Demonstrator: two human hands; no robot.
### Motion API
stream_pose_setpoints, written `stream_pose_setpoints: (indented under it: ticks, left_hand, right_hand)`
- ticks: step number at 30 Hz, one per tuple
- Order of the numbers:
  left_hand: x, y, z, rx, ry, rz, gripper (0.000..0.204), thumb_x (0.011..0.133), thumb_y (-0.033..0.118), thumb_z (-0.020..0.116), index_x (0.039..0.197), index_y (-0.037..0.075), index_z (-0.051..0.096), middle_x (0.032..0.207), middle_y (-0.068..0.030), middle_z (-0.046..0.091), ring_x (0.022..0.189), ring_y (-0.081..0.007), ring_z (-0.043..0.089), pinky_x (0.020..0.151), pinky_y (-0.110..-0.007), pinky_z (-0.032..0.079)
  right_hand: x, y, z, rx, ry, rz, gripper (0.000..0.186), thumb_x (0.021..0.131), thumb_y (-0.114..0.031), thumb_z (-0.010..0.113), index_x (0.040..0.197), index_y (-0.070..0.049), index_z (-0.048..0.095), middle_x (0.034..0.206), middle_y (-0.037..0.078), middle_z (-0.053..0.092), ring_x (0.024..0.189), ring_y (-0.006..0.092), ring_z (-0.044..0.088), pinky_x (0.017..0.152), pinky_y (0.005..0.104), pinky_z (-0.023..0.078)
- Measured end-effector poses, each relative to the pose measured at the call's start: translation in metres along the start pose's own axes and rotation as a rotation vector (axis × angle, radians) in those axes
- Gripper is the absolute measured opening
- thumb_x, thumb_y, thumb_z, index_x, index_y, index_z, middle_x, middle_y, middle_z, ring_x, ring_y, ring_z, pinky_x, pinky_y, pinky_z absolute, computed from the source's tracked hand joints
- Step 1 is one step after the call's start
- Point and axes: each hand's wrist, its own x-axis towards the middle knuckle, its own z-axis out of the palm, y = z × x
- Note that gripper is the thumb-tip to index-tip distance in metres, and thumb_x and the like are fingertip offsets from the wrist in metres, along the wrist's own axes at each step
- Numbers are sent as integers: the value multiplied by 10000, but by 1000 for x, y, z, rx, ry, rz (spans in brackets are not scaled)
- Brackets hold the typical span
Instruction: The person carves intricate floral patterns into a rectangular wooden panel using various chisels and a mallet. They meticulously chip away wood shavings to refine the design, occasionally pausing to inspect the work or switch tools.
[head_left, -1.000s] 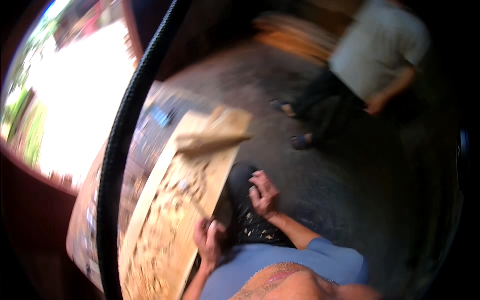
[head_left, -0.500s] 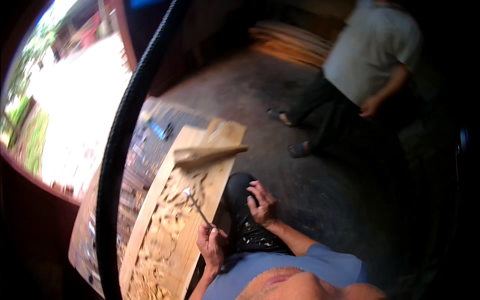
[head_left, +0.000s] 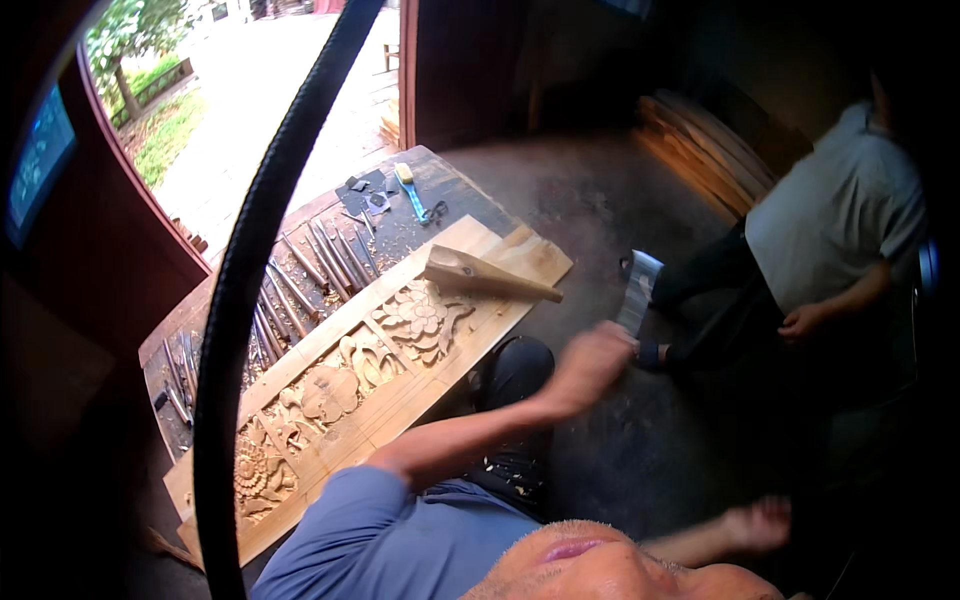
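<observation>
My left hand (head_left: 598, 365) is shut on a broad, flat metal tool (head_left: 640, 292), held out over the floor, right of the workbench. My right hand (head_left: 757, 523) is low at the right, blurred, its fingers unclear. A long pale board (head_left: 438, 395) carved with flowers and leaves lies along the bench (head_left: 450, 175), with shavings in the carving and a loose wooden block (head_left: 490, 275) across its upper end. A row of chisels (head_left: 330, 255) and a blue-handled brush (head_left: 410, 185) lie on the bench behind the board.
A person (head_left: 825, 210) in a pale shirt and dark trousers stands at the right. Stacked planks (head_left: 700, 150) lie behind them on the dark floor. An open doorway at upper left shows a bright yard and tree (head_left: 125, 60). A thick black cord (head_left: 235, 330) hangs across the view.
My left hand has left the board's edge, swung up and right, and now grips a broad blade, not the thin rod seen earlier. My right hand has dropped rightward. The view has turned left.
</observation>
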Motion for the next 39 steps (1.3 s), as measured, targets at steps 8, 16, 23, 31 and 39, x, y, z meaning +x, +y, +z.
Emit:
stream_pose_setpoints:
  ticks: [8,16,23,31,39]
  left_hand:
    - [-237,-21,-186,-379,1248,-674,298,1091,316,504,862,126,511,678,-4,520,498,-87,415,423,-242,281]
    - [-181,-19,-129,-740,827,-541,251,1118,284,474,920,130,483,615,-8,515,498,-64,411,480,-218,305]
    - [-171,-35,-89,-875,544,-524,253,1126,286,539,960,96,532,643,-36,597,513,-62,444,512,-203,348]
    - [-198,-55,-87,-704,544,-556,267,1127,206,514,894,76,533,665,-20,587,560,-72,478,548,-233,387]
    - [-220,-50,-85,-642,601,-489,222,1110,164,527,916,59,545,671,-17,585,558,-80,496,546,-244,409]
  right_hand:
    - [-242,83,309,247,-1093,683,242,1048,-125,653,1257,-4,667,985,52,661,620,88,561,509,240,453]
    - [-159,92,256,-231,-918,-270,132,1022,-76,688,903,-21,678,697,6,519,654,65,442,562,277,406]
    - [-154,129,211,-444,-835,-847,254,958,-60,704,728,-81,598,647,72,467,528,187,476,490,360,409]
    - [-168,171,208,-633,-902,-1268,248,856,-217,649,632,-173,551,547,-5,376,398,201,325,386,400,252]
    - [-127,109,186,-1064,-942,-1391,221,864,-156,646,667,-130,551,591,29,461,460,199,457,430,396,383]
